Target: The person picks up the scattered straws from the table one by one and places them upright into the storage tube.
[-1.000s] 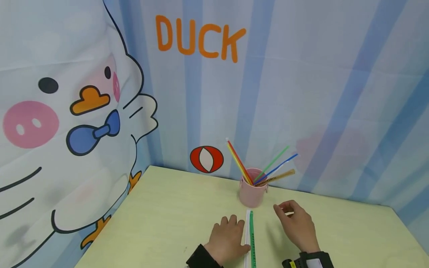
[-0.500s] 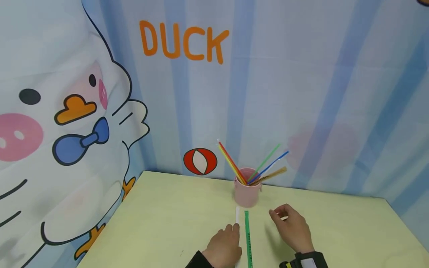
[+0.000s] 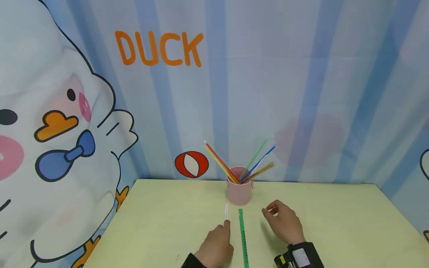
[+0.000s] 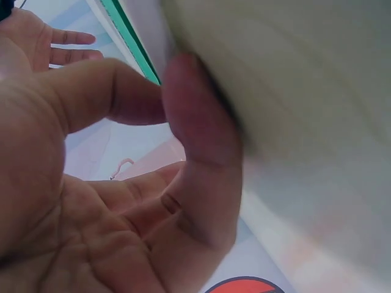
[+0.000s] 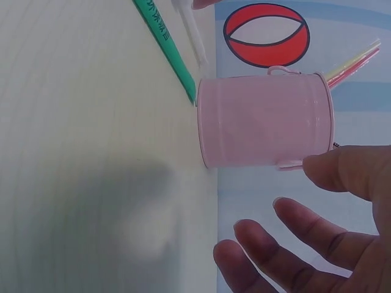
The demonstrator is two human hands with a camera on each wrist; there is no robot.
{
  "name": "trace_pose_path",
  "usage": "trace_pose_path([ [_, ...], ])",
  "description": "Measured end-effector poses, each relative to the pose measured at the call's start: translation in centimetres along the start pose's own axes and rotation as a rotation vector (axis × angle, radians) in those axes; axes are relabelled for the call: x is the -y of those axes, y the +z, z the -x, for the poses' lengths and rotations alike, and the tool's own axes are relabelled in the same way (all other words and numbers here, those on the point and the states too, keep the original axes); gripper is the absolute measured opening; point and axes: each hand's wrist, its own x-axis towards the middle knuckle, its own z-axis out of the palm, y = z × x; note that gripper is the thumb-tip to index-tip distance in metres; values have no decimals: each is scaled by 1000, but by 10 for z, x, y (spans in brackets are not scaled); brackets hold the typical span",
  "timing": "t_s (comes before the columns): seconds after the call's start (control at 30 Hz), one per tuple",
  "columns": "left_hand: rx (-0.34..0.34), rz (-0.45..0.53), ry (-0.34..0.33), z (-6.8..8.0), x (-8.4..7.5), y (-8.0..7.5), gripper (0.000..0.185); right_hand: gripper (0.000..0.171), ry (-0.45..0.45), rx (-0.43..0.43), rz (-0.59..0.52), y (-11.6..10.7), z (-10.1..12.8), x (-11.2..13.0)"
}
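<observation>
My left hand [image 3: 216, 243] is low over the table, its thumb and index finger pinching a thin white straw [image 3: 226, 211]. The straw's far end sticks out past the fingertip; much of its length is hidden under the hand. In the left wrist view the thumb [image 4: 116, 91] and a bent finger [image 4: 201, 122] come together. A green straw-like strip [image 3: 243, 238] with dark printing lies to the right, apart from the white one. My right hand [image 3: 285, 221] hovers right of the strip, fingers loosely bent and holding nothing.
Behind the strips stands a small pink bucket [image 3: 239, 194] with handles, holding several coloured straws [image 3: 221, 162] and a brown printed stick [image 3: 261, 172]. The pale yellow table [image 3: 161, 216] ends at a striped blue duck backdrop [image 3: 248, 93].
The left hand has taken the white straw and drawn it leftward, away from the green strip beside which it lay. The right hand has barely moved. The head view has swung right.
</observation>
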Motion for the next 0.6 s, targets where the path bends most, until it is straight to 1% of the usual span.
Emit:
trace_pose_path([
  [0.17, 16, 3, -3, 0, 1, -1, 57, 25, -9, 1, -2, 0, -2, -2],
  [0.27, 28, 11, -24, 0, 1, 0, 61, 25, -14, 3, -4, 0, -2, -1],
  [0.33, 30, 10, -33, 0, 2, -2, 60, 25, -15, 1, -2, 0, -2, -1],
  [0.4, 36, 20, -48, 0, 3, -4, 54, 26, -13, 0, -4, -1, -2, -1],
  [0.47, 42, 43, -51, 0, 4, -8, 43, 26, -11, 0, -5, 0, -3, -1],
  [0.53, 37, 66, -42, 3, 5, -16, 32, 26, -10, 2, -10, -1, -3, -1],
  [0.6, 20, 90, -24, 6, 3, -29, 25, 26, -14, 2, -14, -1, -3, -1],
])
